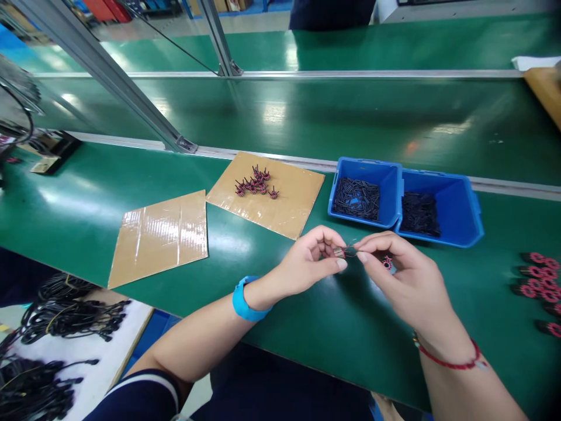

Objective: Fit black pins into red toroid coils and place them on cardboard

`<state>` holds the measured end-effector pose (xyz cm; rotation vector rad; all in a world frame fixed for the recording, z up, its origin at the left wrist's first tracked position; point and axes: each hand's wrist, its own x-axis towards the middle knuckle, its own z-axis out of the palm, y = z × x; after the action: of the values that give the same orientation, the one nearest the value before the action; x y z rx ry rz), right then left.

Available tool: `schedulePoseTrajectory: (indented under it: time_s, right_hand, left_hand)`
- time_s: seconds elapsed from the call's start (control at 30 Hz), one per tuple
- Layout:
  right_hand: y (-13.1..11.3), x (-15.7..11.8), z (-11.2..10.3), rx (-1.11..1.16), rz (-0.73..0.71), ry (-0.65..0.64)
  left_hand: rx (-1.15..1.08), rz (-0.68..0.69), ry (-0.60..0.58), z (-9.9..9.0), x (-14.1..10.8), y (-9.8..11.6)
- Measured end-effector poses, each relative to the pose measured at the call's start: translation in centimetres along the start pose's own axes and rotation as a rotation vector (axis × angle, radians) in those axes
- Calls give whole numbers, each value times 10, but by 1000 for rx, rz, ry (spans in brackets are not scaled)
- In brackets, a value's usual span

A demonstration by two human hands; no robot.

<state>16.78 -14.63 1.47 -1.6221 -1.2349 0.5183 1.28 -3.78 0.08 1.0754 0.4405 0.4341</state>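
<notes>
Left bin (366, 190) of small black pieces, right bin (442, 207) beside it partly filled — left hand (313, 260) pinching a wired part (340, 252) before it, right fingertips (360, 252) together at its wires.

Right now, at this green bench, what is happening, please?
A person works over the green bench: the left hand holds a small metallic part, the right hand pinches at its thin wires. Beyond, small red-and-black parts sit on a brown cardboard sheet, near two blue plastic bins of black pieces.
</notes>
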Motion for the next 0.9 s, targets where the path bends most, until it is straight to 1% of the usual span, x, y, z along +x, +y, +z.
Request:
schedulePoseTrajectory:
  time_s: [0.13, 0.23, 0.3, 0.4, 0.5, 0.57, 0.67, 0.77, 0.83, 0.9]
  right_hand:
    - [-2, -1, 1, -72, -70, 16]
    - [-3, -1, 4, -186, -152, 61]
    - [-3, -1, 8, -305, -227, 106]
    - [-3, 0, 16, -543, -344, 151]
    - [-5, 0, 19, -763, -436, 146]
    - [-6, 0, 19, -847, -494, 139]
    - [-6, -1, 18, -872, -554, 119]
    - [-4, -2, 19, -841, -563, 108]
    - [-2, -3, 20, -752, -531, 123]
    - [1, -3, 21, -569, -449, 164]
  left_hand:
    - [29, -39, 8, 2, -2, 2]
    - [56, -56, 17, 3, -3, 3]
    - [62, -45, 35, 4, -3, 2]
    - [81, -14, 63, 4, -3, -4]
    - [116, 27, 108, 5, -2, -9]
    - [116, 33, 132, 5, -2, -11]
    - [67, 11, 134, 7, -2, -8]
    - [7, 1, 135, 7, -2, -4]
    - [-17, 2, 143, 6, -2, -1]
    - [-6, 15, 156, 4, -2, 0]
